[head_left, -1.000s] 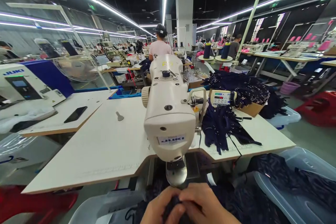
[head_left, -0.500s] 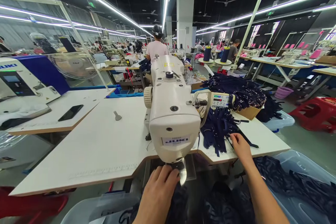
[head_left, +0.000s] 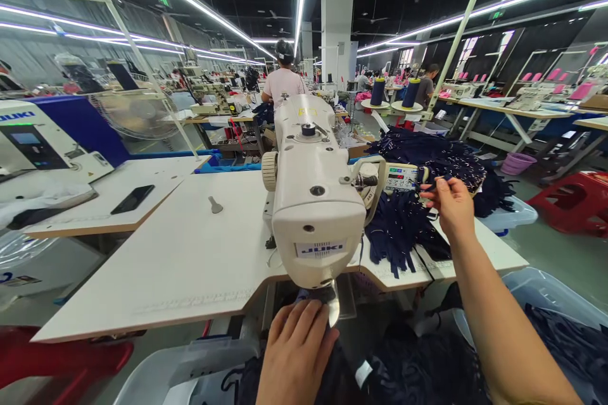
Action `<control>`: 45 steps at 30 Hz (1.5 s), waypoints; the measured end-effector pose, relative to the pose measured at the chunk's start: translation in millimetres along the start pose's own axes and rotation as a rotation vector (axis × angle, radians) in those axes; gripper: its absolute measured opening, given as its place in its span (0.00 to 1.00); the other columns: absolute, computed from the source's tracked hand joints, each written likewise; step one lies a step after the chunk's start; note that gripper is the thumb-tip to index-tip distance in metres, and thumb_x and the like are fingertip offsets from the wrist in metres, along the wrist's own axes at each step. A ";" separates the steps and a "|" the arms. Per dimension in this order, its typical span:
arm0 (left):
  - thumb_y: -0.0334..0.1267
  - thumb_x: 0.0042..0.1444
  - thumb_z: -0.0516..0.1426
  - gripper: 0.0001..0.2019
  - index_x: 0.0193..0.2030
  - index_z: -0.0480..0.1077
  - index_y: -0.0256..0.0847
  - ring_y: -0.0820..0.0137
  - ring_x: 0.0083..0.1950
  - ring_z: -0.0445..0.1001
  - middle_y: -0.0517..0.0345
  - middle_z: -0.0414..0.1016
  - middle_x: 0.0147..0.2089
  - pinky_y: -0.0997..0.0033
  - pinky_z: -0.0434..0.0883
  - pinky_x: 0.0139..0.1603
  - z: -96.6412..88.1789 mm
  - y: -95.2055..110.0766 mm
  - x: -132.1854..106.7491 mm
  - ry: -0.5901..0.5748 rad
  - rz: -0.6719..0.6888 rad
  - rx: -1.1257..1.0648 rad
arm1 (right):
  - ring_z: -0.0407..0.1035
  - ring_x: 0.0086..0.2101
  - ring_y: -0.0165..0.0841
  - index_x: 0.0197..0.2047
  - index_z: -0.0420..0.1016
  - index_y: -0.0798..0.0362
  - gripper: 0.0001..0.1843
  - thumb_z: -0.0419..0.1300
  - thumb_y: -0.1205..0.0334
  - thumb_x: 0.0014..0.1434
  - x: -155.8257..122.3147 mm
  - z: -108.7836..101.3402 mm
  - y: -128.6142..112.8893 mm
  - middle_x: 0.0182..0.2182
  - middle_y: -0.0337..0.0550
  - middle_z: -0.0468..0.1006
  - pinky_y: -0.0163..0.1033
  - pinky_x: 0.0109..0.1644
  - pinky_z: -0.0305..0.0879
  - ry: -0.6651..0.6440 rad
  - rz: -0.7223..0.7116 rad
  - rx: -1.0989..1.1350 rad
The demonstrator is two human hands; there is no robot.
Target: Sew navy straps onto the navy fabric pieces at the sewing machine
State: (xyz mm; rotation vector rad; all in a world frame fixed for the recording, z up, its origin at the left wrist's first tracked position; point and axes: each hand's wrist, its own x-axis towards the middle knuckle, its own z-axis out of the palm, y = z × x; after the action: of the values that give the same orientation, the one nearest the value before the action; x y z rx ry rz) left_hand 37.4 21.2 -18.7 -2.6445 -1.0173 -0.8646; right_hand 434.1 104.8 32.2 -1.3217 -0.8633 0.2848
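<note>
A white JUKI sewing machine (head_left: 316,202) stands on the table in front of me. Under its head, my left hand (head_left: 299,338) has its fingers together, curved over dark navy fabric (head_left: 335,367) beside a shiny metal plate (head_left: 334,307). My right hand (head_left: 453,202) is raised at the right, beside the control panel (head_left: 399,178), its fingers pinching a short dark navy strap partly hidden by them. Below it lies a bundle of navy straps (head_left: 392,228) with small shiny metal bits, on the table's right side.
A larger heap of navy straps (head_left: 427,152) lies behind the panel. Clear plastic bins with dark fabric (head_left: 565,335) stand at the lower right. A small grey tool (head_left: 215,205) lies on the left tabletop (head_left: 190,253). A person in pink (head_left: 284,82) sits ahead, facing away.
My right hand has risen from the front of the strap bundle to beside the control panel. My left hand has stayed under the machine head, shifting only slightly. A white tag now shows on the fabric below.
</note>
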 end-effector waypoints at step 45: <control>0.36 0.66 0.51 0.11 0.52 0.72 0.42 0.66 0.55 0.73 0.56 0.78 0.48 0.64 0.65 0.58 -14.2 4.3 4.4 0.025 0.010 -0.159 | 0.51 0.19 0.25 0.33 0.70 0.49 0.18 0.65 0.45 0.50 -145.4 7.9 10.8 0.23 0.33 0.63 0.33 0.22 0.59 -0.588 0.639 0.063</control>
State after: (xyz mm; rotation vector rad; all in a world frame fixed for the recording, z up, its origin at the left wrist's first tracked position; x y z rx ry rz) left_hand 36.4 15.3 -4.4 -2.7577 -0.9668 -1.0136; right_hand 334.5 21.0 -34.0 -1.4500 -0.8749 1.2372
